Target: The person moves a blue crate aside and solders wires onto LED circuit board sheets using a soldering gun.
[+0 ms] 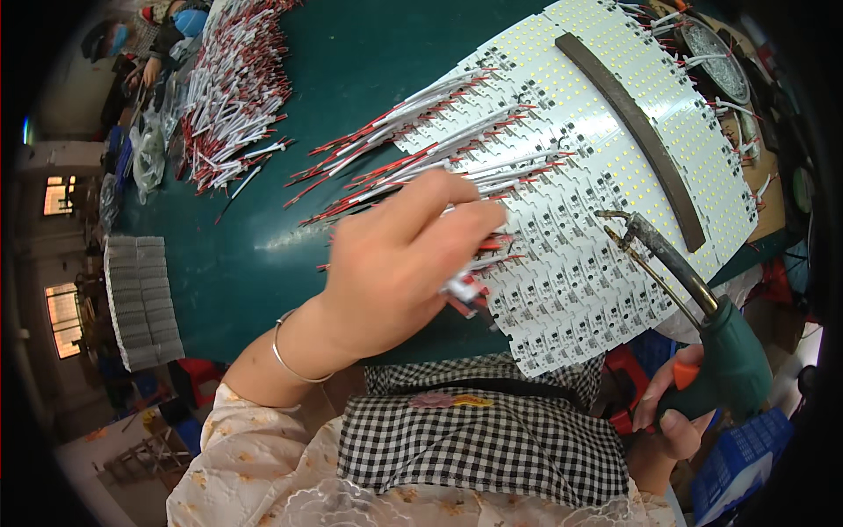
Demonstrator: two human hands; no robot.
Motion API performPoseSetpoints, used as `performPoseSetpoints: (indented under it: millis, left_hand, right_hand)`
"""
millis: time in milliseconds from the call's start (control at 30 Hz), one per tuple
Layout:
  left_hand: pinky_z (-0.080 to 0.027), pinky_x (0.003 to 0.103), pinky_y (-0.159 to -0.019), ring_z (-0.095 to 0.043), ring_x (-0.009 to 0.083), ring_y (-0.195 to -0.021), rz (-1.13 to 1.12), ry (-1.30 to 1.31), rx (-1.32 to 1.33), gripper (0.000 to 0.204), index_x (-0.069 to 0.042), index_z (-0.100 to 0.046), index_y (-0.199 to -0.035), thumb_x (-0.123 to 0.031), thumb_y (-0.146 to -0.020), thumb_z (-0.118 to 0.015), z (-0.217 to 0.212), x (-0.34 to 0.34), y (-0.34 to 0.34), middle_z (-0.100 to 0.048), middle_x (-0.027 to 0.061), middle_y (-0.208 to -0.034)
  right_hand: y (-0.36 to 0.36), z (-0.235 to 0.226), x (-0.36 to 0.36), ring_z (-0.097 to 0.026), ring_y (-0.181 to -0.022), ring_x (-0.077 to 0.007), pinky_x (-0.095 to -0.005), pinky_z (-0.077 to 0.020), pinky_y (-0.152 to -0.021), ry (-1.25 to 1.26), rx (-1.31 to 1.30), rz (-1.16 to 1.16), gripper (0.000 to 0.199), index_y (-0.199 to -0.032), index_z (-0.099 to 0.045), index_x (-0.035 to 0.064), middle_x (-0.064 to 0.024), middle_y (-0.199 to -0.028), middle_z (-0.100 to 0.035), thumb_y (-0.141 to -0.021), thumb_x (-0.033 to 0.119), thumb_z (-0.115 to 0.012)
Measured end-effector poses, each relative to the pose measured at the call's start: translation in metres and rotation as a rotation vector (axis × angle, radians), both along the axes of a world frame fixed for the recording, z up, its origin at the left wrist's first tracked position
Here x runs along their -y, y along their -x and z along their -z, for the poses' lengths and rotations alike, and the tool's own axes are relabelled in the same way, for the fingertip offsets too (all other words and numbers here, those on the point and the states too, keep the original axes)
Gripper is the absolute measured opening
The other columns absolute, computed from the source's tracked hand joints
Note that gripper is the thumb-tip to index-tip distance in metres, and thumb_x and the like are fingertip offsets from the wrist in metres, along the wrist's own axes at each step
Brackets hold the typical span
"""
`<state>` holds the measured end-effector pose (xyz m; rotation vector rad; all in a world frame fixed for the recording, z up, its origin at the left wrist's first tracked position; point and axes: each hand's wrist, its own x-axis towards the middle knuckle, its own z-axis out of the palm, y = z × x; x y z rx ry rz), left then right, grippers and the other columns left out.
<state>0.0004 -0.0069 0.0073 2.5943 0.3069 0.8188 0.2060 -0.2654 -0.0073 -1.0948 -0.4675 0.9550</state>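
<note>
My left hand (399,255) is closed over the left edge of a sheet of white circuit boards (562,294), pinching short red and white wires (464,286) whose ends show below the fingers. Beyond that hand, rows of similar wires (413,180) lie with their right ends over the boards' small black parts. At lower right, my right hand (674,420) grips a soldering gun (738,356) with a green handle and orange trigger. The gun's metal tip and thin side tube hang just above the boards. I cannot tell whether the tip touches them.
A curved dark bar (632,132) lies across the boards. A big heap of red and white wires (233,97) covers the table's far left. Nearer sits a grey ribbed block (145,303). A round metal dish (716,61) stands far right. Another person (132,44) sits at upper left.
</note>
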Motion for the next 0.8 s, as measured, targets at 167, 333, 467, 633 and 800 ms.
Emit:
performPoseSetpoints:
  millis: [167, 333, 467, 633, 800]
  left_hand:
    - [-0.048, 0.032, -0.056, -0.058, 0.0238, -0.071, -0.087, 0.21, -0.315, 0.056, -0.006, -0.057, -0.112, 0.011, -0.058, -0.057, 0.019, 0.014, -0.014, -0.053, 0.0093, -0.085]
    - [-0.047, 0.033, -0.057, -0.057, 0.0249, -0.068, -0.075, 0.147, -0.212, 0.062, -0.006, -0.056, -0.116, 0.012, -0.056, -0.056, 0.032, 0.015, -0.014, -0.054, 0.0092, -0.085]
    - [-0.046, 0.031, -0.054, -0.057, 0.0224, -0.063, -0.109, 0.167, -0.191, 0.057, -0.005, -0.06, -0.11, 0.01, -0.055, -0.059, 0.033, 0.017, -0.014, -0.055, 0.0076, -0.077]
    - [-0.044, 0.027, -0.049, -0.055, 0.0186, -0.056, -0.061, 0.146, -0.082, 0.044, -0.004, -0.065, -0.099, 0.004, -0.055, -0.065, 0.036, 0.013, -0.011, -0.054, 0.0057, -0.069]
    - [-0.041, 0.027, -0.045, -0.053, 0.0168, -0.053, -0.053, 0.081, -0.07, 0.037, -0.004, -0.066, -0.094, -0.001, -0.057, -0.067, 0.04, 0.015, -0.012, -0.053, 0.0056, -0.066]
  right_hand:
    - [0.0, 0.004, 0.004, -0.051, -0.043, -0.0159, -0.0251, -0.0463, -0.038, 0.019, 0.033, -0.063, 0.065, -0.117, -0.033, -0.0139, -0.0224, -0.076, -0.057, -0.068, 0.01, -0.067]
    - [0.001, 0.005, 0.005, -0.051, -0.044, -0.0145, -0.0245, -0.0467, -0.038, 0.055, 0.063, -0.087, 0.064, -0.117, -0.033, -0.0128, -0.0193, -0.075, -0.056, -0.07, 0.012, -0.068]
    - [0.002, 0.005, 0.003, -0.051, -0.043, -0.014, -0.0239, -0.0464, -0.038, 0.069, 0.06, -0.072, 0.063, -0.116, -0.034, -0.013, -0.0192, -0.075, -0.056, -0.069, 0.012, -0.067]
    - [0.003, 0.005, -0.001, -0.05, -0.043, -0.0136, -0.0235, -0.046, -0.038, 0.087, 0.066, -0.063, 0.063, -0.115, -0.035, -0.0133, -0.0191, -0.074, -0.056, -0.068, 0.012, -0.067]
    - [0.007, 0.005, -0.004, -0.051, -0.043, -0.0144, -0.0233, -0.0448, -0.037, 0.118, 0.094, -0.063, 0.064, -0.115, -0.036, -0.0135, -0.0196, -0.074, -0.057, -0.067, 0.013, -0.068]
